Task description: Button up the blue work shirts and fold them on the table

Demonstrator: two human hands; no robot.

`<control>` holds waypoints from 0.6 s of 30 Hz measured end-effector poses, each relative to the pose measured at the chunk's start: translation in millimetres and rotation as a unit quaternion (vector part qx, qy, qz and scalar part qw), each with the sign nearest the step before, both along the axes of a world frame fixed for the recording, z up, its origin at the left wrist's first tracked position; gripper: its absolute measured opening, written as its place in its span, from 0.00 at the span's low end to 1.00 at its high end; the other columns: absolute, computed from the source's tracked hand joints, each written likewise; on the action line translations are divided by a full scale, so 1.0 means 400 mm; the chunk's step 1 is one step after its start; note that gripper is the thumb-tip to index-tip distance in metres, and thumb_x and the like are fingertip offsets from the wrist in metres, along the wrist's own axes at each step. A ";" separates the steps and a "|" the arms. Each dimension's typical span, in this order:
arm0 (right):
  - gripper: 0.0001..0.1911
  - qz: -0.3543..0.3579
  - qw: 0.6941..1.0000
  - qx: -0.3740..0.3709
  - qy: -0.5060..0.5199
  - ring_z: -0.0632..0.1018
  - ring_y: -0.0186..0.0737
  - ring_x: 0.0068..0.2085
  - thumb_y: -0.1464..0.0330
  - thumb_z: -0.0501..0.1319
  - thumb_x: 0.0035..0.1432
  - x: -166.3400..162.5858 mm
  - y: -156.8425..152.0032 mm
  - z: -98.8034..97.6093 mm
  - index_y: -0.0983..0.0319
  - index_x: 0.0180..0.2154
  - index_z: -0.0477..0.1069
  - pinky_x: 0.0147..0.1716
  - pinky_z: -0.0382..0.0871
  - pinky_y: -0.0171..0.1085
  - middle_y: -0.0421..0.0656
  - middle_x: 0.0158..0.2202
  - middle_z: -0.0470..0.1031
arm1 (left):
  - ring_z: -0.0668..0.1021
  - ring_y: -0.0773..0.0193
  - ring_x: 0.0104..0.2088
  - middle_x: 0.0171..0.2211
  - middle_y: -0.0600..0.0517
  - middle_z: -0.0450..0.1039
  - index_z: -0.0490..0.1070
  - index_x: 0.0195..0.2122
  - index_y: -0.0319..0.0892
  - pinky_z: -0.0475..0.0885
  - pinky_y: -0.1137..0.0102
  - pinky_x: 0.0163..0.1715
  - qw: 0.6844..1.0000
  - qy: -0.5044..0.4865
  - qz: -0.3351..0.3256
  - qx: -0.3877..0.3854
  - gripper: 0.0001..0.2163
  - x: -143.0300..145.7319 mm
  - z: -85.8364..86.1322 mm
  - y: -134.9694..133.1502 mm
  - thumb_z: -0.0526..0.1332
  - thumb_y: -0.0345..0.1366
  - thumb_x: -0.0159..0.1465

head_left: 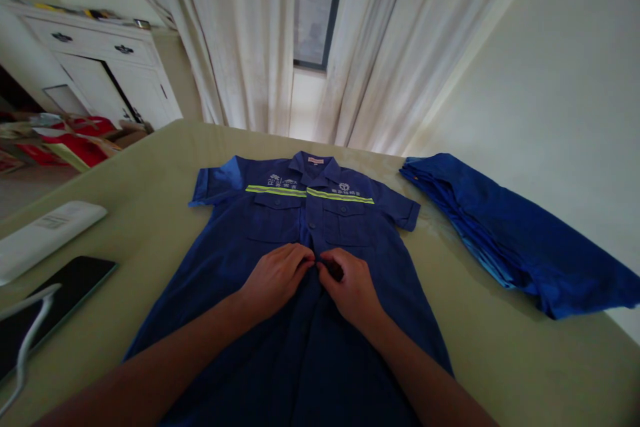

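A dark blue short-sleeved work shirt (280, 220) lies face up and spread out, its collar toward the far edge. Yellow-green reflective stripes and white lettering cross its chest, above two buttoned pockets. Both hands meet at the front placket, just below the pockets. My left hand (280, 277) pinches the placket's edge between thumb and fingers. Close beside it, my right hand (350, 283) pinches the other side of the placket, fingertips almost touching the left ones. Any button between the fingertips is hidden. Higher up the placket, one button (311, 225) shows.
The shirt rests on a pale green table (165, 167). Folded blue garments (510, 233) lie along the right side. At the left are a white device (55, 233), a dark phone (75, 287) and a white cable (30, 340). Behind stand curtains (240, 33) and a white cabinet (105, 60).
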State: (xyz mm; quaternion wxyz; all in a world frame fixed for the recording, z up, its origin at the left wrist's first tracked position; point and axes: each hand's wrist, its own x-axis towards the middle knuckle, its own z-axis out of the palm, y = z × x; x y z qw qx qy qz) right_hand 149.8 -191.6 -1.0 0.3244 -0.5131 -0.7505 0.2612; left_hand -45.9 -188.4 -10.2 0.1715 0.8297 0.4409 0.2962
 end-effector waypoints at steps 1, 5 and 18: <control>0.05 -0.005 1.000 0.004 -0.003 0.75 0.36 0.30 0.71 0.62 0.61 -0.001 0.000 0.001 0.60 0.37 0.76 0.31 0.65 0.34 0.41 0.31 0.77 | 0.79 0.62 0.41 0.40 0.52 0.77 0.70 0.45 0.44 0.72 0.66 0.47 1.000 -0.002 -0.002 0.004 0.06 0.000 0.000 0.000 0.54 0.34 0.74; 0.05 -0.018 1.000 0.021 -0.008 0.76 0.36 0.30 0.72 0.61 0.61 -0.005 -0.001 0.000 0.61 0.38 0.76 0.32 0.65 0.34 0.41 0.31 0.78 | 0.78 0.62 0.42 0.39 0.51 0.77 0.71 0.45 0.43 0.72 0.66 0.47 1.000 -0.004 -0.012 0.020 0.07 0.002 -0.001 -0.001 0.54 0.33 0.74; 0.07 -0.036 0.999 -0.012 -0.005 0.74 0.35 0.26 0.69 0.60 0.62 -0.012 -0.005 -0.001 0.61 0.38 0.78 0.27 0.61 0.33 0.40 0.27 0.76 | 0.78 0.61 0.40 0.38 0.51 0.77 0.71 0.45 0.43 0.73 0.66 0.44 0.997 0.017 -0.014 0.073 0.07 0.004 -0.008 0.002 0.54 0.32 0.74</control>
